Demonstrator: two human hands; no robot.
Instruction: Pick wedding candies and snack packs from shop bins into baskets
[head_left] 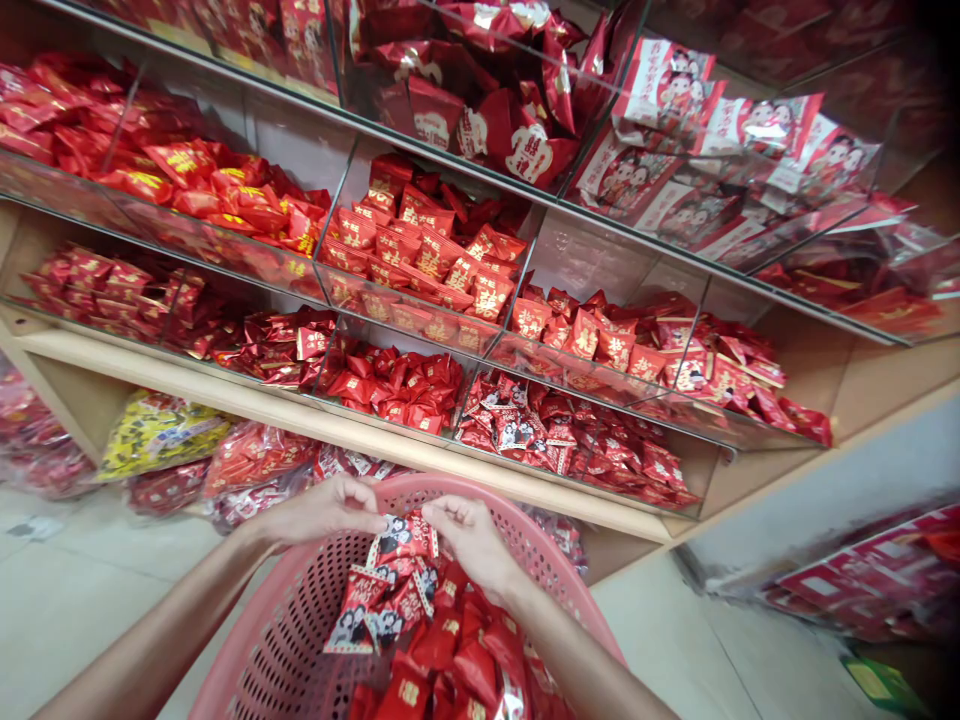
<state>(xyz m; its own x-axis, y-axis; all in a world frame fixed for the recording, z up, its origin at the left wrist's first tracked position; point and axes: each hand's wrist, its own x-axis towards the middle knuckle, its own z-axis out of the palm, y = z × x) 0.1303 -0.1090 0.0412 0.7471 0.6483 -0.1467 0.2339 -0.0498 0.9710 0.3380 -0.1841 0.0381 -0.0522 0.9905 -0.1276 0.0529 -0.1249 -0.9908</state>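
My left hand (322, 510) and my right hand (469, 540) meet above a pink perforated plastic basket (300, 610). Between their fingertips hangs a bunch of small triangular sweet packets (394, 570), red and black with a printed couple on them. Both hands seem to pinch the top of this bunch. Below it, the basket holds a heap of glossy red packets (442, 660) with gold characters. The heap's lower part is cut off by the bottom of the picture.
A wooden shelf unit (322, 420) with slanted glass-fronted bins (420, 290) full of red wedding-sweet packets stands ahead. Plastic bags of sweets (255, 460) lie on its low shelf. A tiled floor (82, 610) surrounds the basket, and red boxes (862, 580) stand at the right.
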